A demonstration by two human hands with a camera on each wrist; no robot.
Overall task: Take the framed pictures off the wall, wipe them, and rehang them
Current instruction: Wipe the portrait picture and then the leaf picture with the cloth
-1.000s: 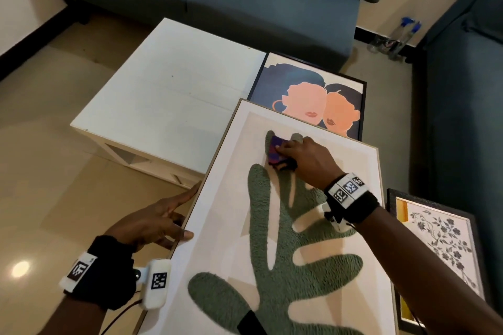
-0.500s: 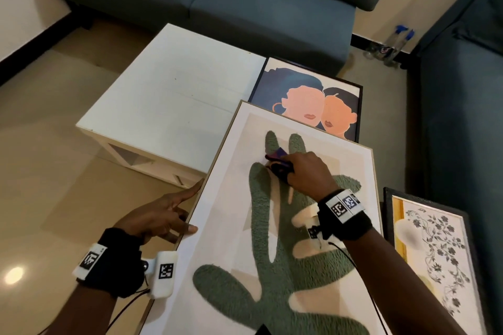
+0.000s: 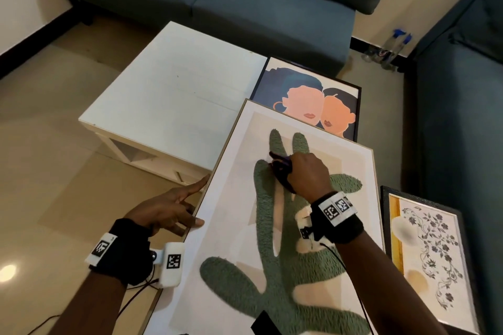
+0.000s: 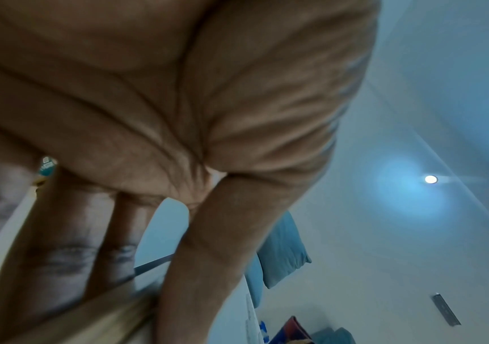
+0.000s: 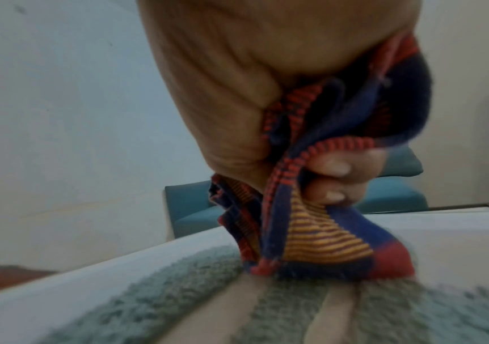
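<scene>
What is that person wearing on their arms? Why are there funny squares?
Each bare forearm has a black fabric wrist band with white tags printed with black square codes. A small white camera box, also coded, hangs off the left band, and thin black cables trail from both. No sleeves show.

The white tabletop (image 3: pixel 174 95) stands on the tan floor (image 3: pixel 54 160) and carries a black-framed picture of two faces (image 3: pixel 313 100). A larger light-framed leaf picture (image 3: pixel 245 226) lies over that picture's near edge and juts past the tabletop.
</scene>
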